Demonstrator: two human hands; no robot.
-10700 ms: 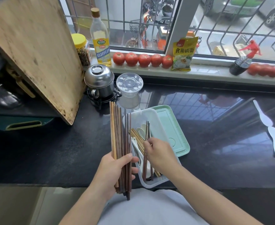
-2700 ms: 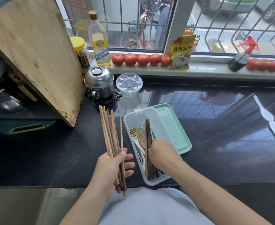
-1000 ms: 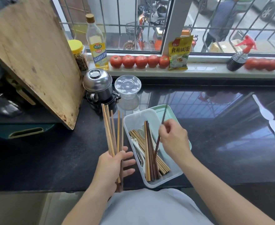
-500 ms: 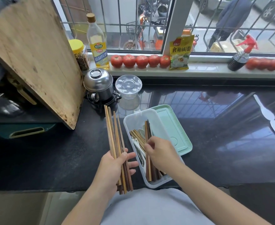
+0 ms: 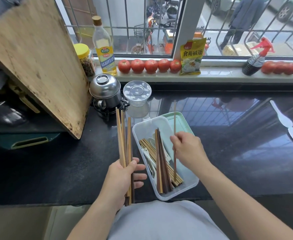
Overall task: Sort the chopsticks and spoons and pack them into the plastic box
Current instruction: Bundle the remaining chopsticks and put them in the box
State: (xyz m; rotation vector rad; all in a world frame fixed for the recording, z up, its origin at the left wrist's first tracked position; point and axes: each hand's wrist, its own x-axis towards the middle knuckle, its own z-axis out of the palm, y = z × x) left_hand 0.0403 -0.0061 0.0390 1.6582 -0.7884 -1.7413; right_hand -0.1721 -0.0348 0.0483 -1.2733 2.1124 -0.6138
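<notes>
Beneath barred window, glossy black counter

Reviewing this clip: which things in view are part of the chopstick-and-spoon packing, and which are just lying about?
Job: plastic box; chopsticks in box; bundle in left hand; single chopstick in right hand; white spoons; green lid.
Bystanders: cutting board; tomatoes; oil bottle; steel pot.

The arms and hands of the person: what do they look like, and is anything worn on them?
Both forearms are bare up to the frame edge, with no sleeve in view. The left hand and the right hand have no glove, ring, watch or bracelet that shows. A light grey garment covers the body between the arms.
</notes>
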